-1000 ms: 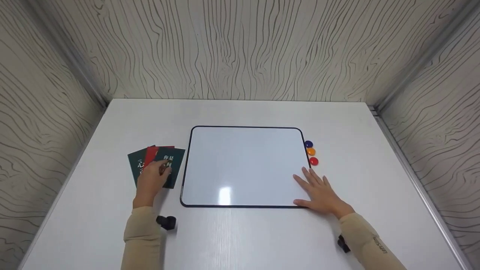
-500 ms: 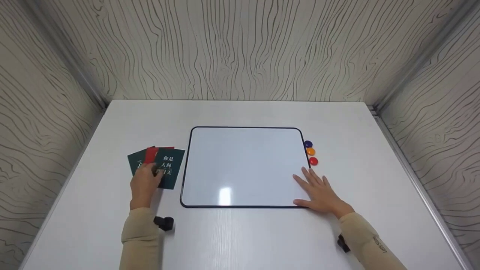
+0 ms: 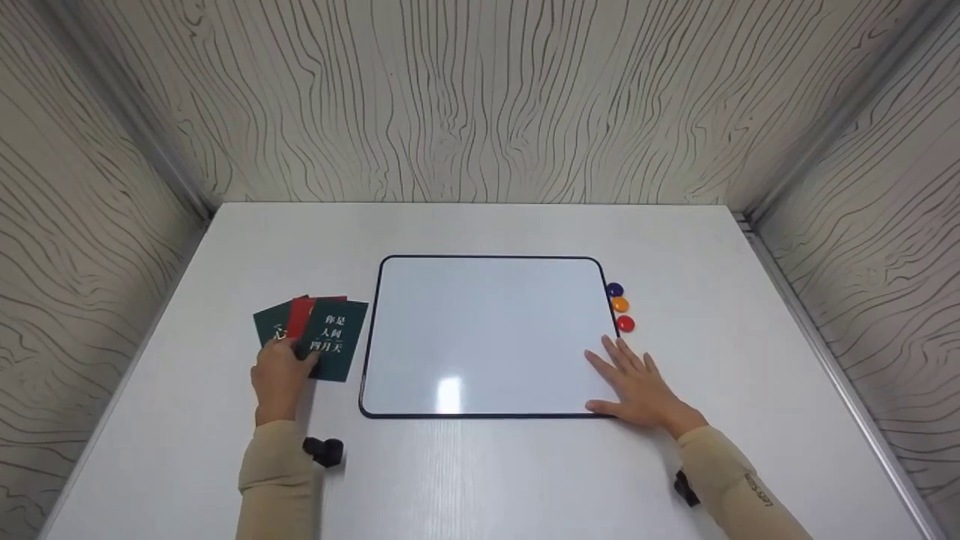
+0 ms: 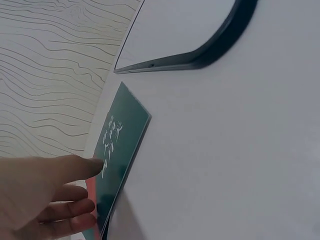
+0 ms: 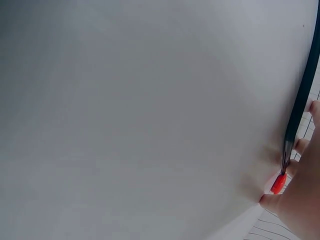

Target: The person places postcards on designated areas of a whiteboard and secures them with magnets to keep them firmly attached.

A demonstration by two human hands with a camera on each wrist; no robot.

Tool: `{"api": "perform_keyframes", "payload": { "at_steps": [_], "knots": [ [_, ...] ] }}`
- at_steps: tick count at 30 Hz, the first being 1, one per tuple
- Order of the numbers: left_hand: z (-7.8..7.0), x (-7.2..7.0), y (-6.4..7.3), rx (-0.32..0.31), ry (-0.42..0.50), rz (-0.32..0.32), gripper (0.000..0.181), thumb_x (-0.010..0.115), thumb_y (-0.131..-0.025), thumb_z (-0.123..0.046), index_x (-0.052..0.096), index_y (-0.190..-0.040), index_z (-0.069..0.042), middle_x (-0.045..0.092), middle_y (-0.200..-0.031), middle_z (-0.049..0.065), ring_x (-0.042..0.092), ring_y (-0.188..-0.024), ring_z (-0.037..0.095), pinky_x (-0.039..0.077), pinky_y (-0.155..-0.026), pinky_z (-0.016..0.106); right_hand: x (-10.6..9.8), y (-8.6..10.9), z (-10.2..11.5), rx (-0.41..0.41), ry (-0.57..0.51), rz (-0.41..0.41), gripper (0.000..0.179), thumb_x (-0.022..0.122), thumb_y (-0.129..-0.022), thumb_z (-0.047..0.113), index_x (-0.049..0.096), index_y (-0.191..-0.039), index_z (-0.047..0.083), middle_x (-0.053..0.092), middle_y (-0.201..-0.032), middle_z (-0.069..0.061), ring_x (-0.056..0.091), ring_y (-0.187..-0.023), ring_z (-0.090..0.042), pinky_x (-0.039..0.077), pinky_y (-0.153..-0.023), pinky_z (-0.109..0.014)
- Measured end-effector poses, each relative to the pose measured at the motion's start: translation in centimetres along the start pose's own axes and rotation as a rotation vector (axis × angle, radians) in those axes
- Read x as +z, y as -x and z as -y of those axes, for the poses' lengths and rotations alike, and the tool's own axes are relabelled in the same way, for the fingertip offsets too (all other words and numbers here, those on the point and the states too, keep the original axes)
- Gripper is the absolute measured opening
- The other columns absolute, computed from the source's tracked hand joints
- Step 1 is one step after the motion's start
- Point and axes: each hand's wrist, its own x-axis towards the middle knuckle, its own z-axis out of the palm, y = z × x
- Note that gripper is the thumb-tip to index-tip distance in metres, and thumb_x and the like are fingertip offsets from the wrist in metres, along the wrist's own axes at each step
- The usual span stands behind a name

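Note:
On the left of the table, in the head view, a front green card point(image 3: 341, 337) with white characters overlaps a red card point(image 3: 298, 316) and a back green card point(image 3: 271, 318) in a fan. My left hand point(image 3: 277, 379) is over their lower part. Its thumb point(image 4: 80, 169) stretches toward the front green card in the left wrist view, and the other fingers are loosely bent; contact cannot be made out. A black-framed whiteboard point(image 3: 480, 337) lies flat mid-table. On its lower right corner my right hand point(image 3: 637, 390) rests, fingers spread.
Purple point(image 3: 615, 289), orange point(image 3: 620, 304) and red point(image 3: 625, 324) round magnets sit along the whiteboard's right edge, just beyond the right fingertips. Wood-grain panels point(image 3: 465, 105) enclose the white table point(image 3: 480, 480) at the back and sides.
My left hand has slid left and toward me over the cards, uncovering the front green card's characters. The right hand stays on the whiteboard.

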Motion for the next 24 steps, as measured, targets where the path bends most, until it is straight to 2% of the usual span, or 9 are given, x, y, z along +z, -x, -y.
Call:
{"api": "perform_keyframes", "payload": {
  "at_steps": [9,17,24],
  "knots": [
    [-0.02,-0.23,0.28,-0.039,0.020,0.044,0.048,0.068,-0.087,-0.012,0.054,-0.126,0.012,0.054,-0.121,0.033,0.051,-0.116,0.045,0.043,-0.101,0.058,-0.03,0.06,0.06,-0.004,0.003,0.003,0.083,0.059,-0.085,0.061,0.030,-0.151,0.021,0.016,-0.163,-0.017,0.013,-0.149,-0.044,0.010,-0.113,-0.074],
    [0.09,-0.33,-0.28,-0.069,0.032,0.090,0.045,0.067,-0.087,-0.012,0.055,-0.121,0.016,0.057,-0.119,0.037,0.057,-0.113,0.048,0.046,-0.099,0.058,-0.15,0.08,0.01,-0.007,0.012,0.008,0.083,0.058,-0.085,0.062,0.029,-0.152,0.020,0.015,-0.163,-0.017,0.013,-0.149,-0.045,0.010,-0.114,-0.074],
    [-0.12,-0.70,-0.41,-0.102,0.079,0.136,0.043,0.065,-0.089,-0.011,0.055,-0.122,0.015,0.058,-0.122,0.035,0.058,-0.113,0.046,0.047,-0.100,0.057,-0.21,0.09,0.05,-0.007,0.006,0.010,0.084,0.057,-0.085,0.062,0.029,-0.152,0.019,0.015,-0.163,-0.017,0.013,-0.149,-0.045,0.010,-0.113,-0.074]
  ]
}}
